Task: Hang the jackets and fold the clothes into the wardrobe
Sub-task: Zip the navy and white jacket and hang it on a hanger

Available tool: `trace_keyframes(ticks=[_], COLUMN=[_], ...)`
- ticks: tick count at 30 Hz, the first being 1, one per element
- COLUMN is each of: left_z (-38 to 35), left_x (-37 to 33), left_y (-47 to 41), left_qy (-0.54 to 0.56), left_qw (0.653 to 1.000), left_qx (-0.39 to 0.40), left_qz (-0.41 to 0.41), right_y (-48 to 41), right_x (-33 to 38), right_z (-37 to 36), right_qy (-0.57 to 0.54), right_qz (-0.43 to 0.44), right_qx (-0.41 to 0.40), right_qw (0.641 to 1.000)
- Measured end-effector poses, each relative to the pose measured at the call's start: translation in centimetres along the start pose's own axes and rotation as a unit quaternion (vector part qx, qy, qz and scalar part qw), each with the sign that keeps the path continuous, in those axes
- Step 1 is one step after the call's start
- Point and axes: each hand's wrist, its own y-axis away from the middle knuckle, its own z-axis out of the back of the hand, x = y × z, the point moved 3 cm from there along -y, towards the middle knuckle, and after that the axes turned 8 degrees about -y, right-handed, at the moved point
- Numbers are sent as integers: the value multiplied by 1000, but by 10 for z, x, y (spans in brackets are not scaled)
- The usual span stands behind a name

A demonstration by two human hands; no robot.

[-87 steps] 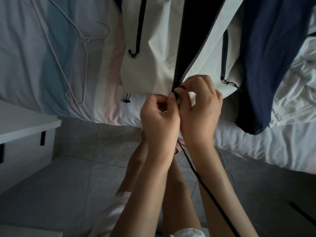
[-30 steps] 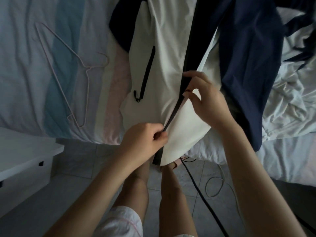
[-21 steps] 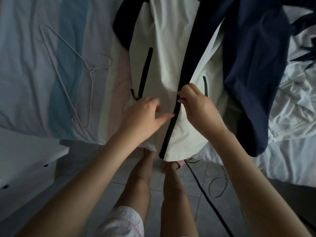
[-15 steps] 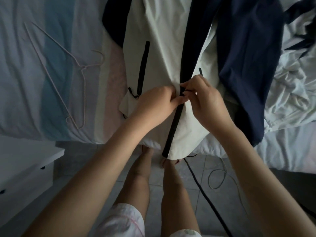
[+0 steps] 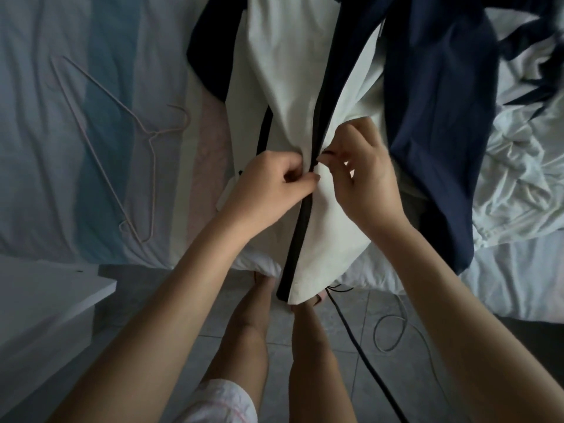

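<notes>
A white jacket (image 5: 293, 96) with navy sleeves and a black front zipper lies on the bed, its hem hanging over the edge. The zipper is closed from the hem up to my hands. My left hand (image 5: 271, 186) pinches the left front panel beside the zipper. Just across the zipper, my right hand (image 5: 363, 175) pinches the zipper at the point where the two sides meet. A navy sleeve (image 5: 439, 117) drapes to the right. A pink wire hanger (image 5: 128, 141) lies flat on the striped bedsheet to the left.
Crumpled white bedding (image 5: 525, 178) lies at the right. A white cabinet top (image 5: 45, 288) stands at lower left. A black cable (image 5: 363, 355) and a grey cord loop (image 5: 390, 331) run over the tiled floor by my legs.
The zipper was joined at the hem, then my right hand drew it upward. My left hand moved from the hem up beside the right hand. Both hands sit slightly lower in view than half a second ago.
</notes>
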Motion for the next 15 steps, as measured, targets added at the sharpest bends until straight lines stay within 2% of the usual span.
trace_keyframes(ticks=[10,12,15], left_z=[13,10,6], left_x=[-3,2,13], left_y=[19,39,69], left_qy=[-53,-44,-58], left_qw=[999,999,996], left_qx=[1,3,34], left_qz=[-3,21,58], right_y=[-45,-40,-23], right_x=[-12,-12,-6], right_z=[2,-3,-15], right_qy=[5,36,73], right_qz=[-44,-42,-11], right_qx=[-30,-6,80], right_qw=[999,998,994])
